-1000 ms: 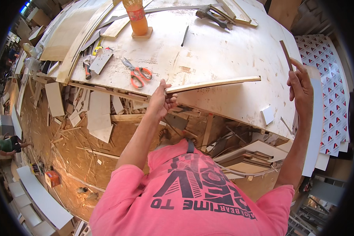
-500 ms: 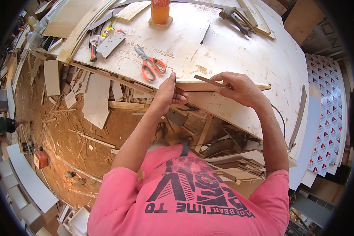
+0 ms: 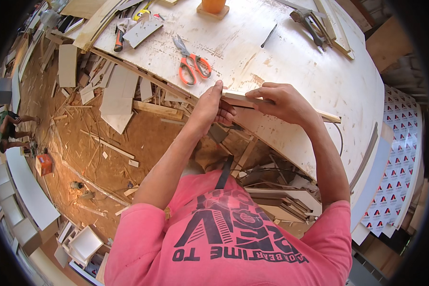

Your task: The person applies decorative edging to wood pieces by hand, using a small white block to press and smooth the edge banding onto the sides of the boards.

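My left hand (image 3: 209, 107) is wrapped round the near end of a pale wooden strip (image 3: 330, 116), thumb up along its end. Between the fingers of my right hand (image 3: 287, 102) is a thin dark-brown strip (image 3: 240, 97), laid lengthwise along the wood's edge; its left end reaches close to my left thumb. My right fingers hide its other end. Orange-handled scissors (image 3: 193, 66) lie on the white worktable (image 3: 233, 52) just beyond my left hand, blades pointing away.
A hammer (image 3: 306, 24) and wood strips (image 3: 336, 28) lie far right; a thin dark rod (image 3: 269, 35) is nearer. An orange container (image 3: 213, 5) stands on a wooden square. Far left are a tape measure (image 3: 140, 15) and a board offcut (image 3: 143, 32). Wood scraps litter the floor (image 3: 81, 143).
My right hand has brought the dark strip down from a slant to lie along the wooden strip's edge. The view has shifted, and a person at far left shows more fully.
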Demonstrator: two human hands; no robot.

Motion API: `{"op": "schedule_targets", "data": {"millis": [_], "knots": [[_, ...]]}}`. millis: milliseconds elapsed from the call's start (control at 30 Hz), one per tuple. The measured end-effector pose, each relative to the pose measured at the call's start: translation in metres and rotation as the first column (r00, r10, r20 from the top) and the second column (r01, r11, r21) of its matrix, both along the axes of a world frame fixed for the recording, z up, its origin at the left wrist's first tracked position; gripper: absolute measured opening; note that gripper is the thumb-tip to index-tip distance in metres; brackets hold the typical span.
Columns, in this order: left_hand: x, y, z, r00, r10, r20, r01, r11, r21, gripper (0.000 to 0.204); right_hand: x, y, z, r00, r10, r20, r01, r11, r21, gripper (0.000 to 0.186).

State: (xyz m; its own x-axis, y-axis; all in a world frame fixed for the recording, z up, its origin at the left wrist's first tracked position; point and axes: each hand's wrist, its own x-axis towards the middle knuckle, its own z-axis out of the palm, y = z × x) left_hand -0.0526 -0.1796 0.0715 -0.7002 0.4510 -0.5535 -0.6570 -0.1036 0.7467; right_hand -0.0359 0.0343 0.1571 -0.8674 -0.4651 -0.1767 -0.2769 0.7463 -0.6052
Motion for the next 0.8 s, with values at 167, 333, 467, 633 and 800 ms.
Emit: {"op": "schedule_targets", "data": {"millis": [167, 333, 467, 633, 800], "knots": [[-0.002, 0.001, -0.003, 1.000, -0.006, 0.018, 0.006, 1.000, -0.001, 0.057, -0.006, -0.001, -0.006, 1.000, 0.027, -0.011, -0.027, 0.999, -0.036, 0.028], [-0.005, 0.002, -0.003, 0.999, -0.011, 0.031, 0.011, 1.000, 0.001, 0.056, -0.011, 0.000, -0.005, 0.999, 0.042, -0.017, -0.042, 0.999, -0.023, 0.026], [-0.002, 0.006, 0.005, 1.000, 0.030, 0.009, -0.029, 0.997, -0.069, 0.060, -0.016, 0.002, -0.011, 0.999, 0.042, -0.009, -0.043, 0.996, -0.078, 0.026], [-0.003, 0.005, 0.005, 0.999, 0.026, 0.039, -0.023, 0.997, -0.068, 0.057, -0.017, 0.002, -0.006, 0.998, 0.059, 0.023, -0.058, 0.997, -0.045, 0.025], [-0.003, 0.005, 0.007, 0.999, 0.031, 0.030, -0.029, 0.998, -0.053, 0.054, -0.017, 0.002, -0.006, 0.998, 0.047, 0.043, -0.045, 0.998, -0.047, 0.025]]}}
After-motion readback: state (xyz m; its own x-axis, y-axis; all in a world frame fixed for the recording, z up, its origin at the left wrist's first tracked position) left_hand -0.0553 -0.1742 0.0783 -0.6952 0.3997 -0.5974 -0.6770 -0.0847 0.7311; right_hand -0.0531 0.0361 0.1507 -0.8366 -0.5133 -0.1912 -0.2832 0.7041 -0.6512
